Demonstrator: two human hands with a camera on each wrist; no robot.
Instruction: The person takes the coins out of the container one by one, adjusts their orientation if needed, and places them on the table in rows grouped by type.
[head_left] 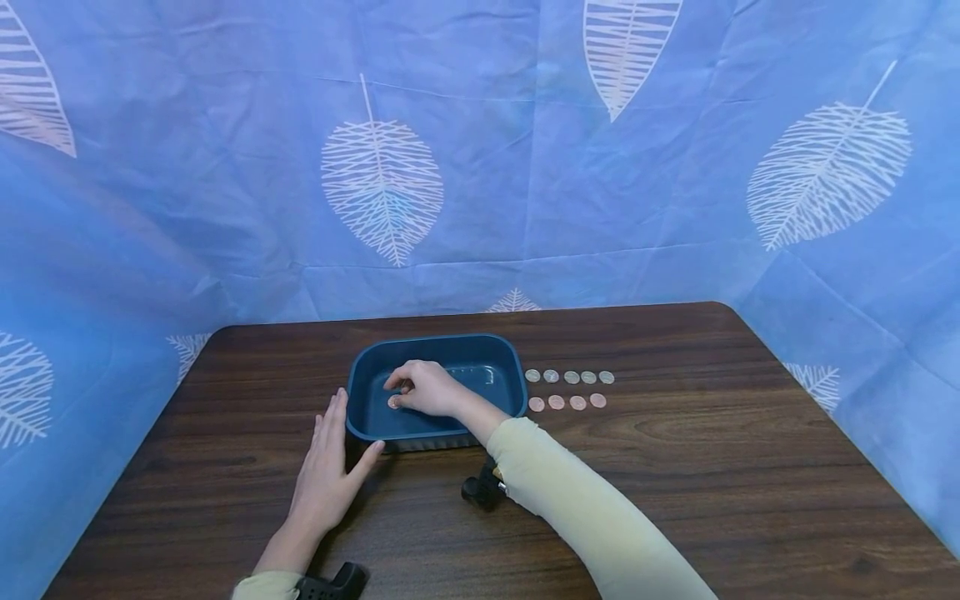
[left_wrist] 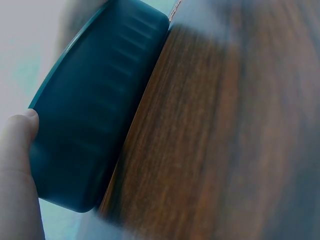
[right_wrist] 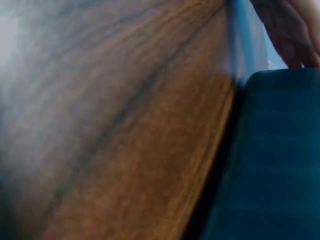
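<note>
A dark blue rectangular tray [head_left: 487, 427] with a ribbed outer wall stands on the table. My left hand [head_left: 324, 479] lies at its near left corner, fingers straight along the left side. The left thumb [left_wrist: 22, 145] touches the rim in the left wrist view. My right hand [head_left: 431, 389] reaches inside the tray, over its left part, with fingers bent. Its thumb and fingertips pinch a copper-coloured coin [head_left: 393, 402] low over the tray's floor. In the right wrist view the right hand [right_wrist: 295, 30] shows only partly, above the tray wall.
Right of the tray lie two rows of coins: several silver-coloured coins [head_left: 572, 377] behind, several copper-coloured coins [head_left: 577, 403] in front. The dark wooden table [head_left: 750, 467] has rounded far corners. A blue curtain [head_left: 495, 167] with white leaf prints hangs behind and beside it.
</note>
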